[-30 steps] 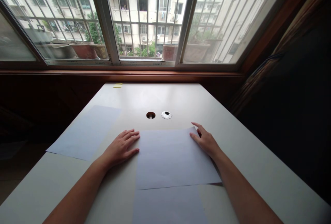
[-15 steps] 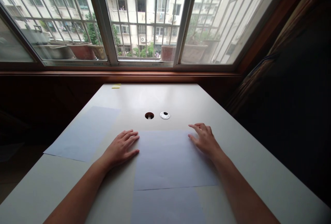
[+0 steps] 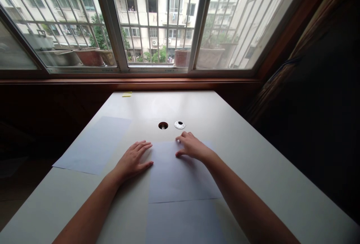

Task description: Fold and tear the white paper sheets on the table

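A pale sheet of paper (image 3: 180,184) lies flat on the white table in front of me. At its left edge rests my left hand (image 3: 136,159), fingers apart, the fingertips by the paper's border and holding nothing. My right hand (image 3: 192,147) hovers over the upper part of the same sheet, thumb and fingers spread with nothing between them; whether the fingertips touch the paper I cannot tell. Closer to me, a second sheet (image 3: 182,221) sits against the first one's lower edge and runs out of view at the bottom.
Another sheet (image 3: 94,144) lies at the table's left edge. Beyond my hands are a round hole (image 3: 163,125) in the white table (image 3: 253,169) and a silver ring-shaped cover (image 3: 179,125). A yellow slip (image 3: 126,94) is at the far edge, below a barred window (image 3: 157,30).
My right hand has moved left from the sheet's right side to above its upper middle. My left hand has stayed almost in place.
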A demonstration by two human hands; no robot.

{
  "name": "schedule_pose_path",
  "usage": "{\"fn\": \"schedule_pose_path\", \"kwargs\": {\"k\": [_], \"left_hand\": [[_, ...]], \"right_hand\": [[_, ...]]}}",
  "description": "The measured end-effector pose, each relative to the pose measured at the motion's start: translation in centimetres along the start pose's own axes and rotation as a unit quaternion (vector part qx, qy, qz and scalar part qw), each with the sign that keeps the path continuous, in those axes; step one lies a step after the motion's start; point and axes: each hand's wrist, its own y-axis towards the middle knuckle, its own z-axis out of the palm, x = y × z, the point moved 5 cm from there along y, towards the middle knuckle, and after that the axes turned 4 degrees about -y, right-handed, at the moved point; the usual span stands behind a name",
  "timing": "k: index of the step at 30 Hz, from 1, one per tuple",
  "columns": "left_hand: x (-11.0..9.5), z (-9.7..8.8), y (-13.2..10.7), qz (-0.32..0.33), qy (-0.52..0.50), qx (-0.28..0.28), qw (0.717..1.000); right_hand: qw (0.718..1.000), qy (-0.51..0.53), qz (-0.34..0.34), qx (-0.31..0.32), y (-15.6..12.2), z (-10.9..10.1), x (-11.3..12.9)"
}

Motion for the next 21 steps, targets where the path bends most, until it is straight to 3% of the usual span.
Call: {"fn": "schedule_pose_path", "kwargs": {"k": [11,21], "left_hand": [[0.1,-0.2,-0.1,-0.004,-0.017,-0.008,1.000],[0.1,-0.3,-0.1,-0.001,-0.031,-0.017,0.999]], "right_hand": [[0.989,-0.035,0.065,0.129,3.1,-0.7,0.9],[0.990,-0.002,0.079,0.114,2.9,-0.6,0.8]]}}
